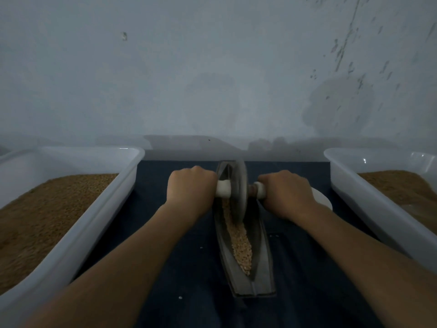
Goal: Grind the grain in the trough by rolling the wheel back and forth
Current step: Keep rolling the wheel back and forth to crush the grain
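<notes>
— While both your fists are on it, where does the wheel (pixel 234 188) sit?

— Towards the far end of the trough (pixel 260 275), standing on edge in the groove. My left hand (pixel 189 185) is curled tight round the white handle (pixel 223 188) on the trough's left. My right hand (pixel 287 192) is clenched on its other end, on the trough's right.

— And the grain (pixel 238 237)?

— A strip along the groove, from the wheel down to the trough's near tip. Beyond the wheel I can't tell; the disc hides it.

— What could go wrong?

— Three things, I reckon. If one hand presses harder, the wheel tips, climbs the trough's wall and may jump onto the cloth (pixel 165 233). If I roll back too fast, the rim could plough grain over the near tip instead of crushing it. A few pale specks lie on the cloth left of the trough. And I see nothing pinning the trough, so a hard pull might drag it.

— Anything close by?

— A white dish (pixel 324 200) right of the trough, just behind my right hand; my knuckles could knock it. The left tub (pixel 113 202) and right tub (pixel 369 209) stand well apart from the trough.
</notes>
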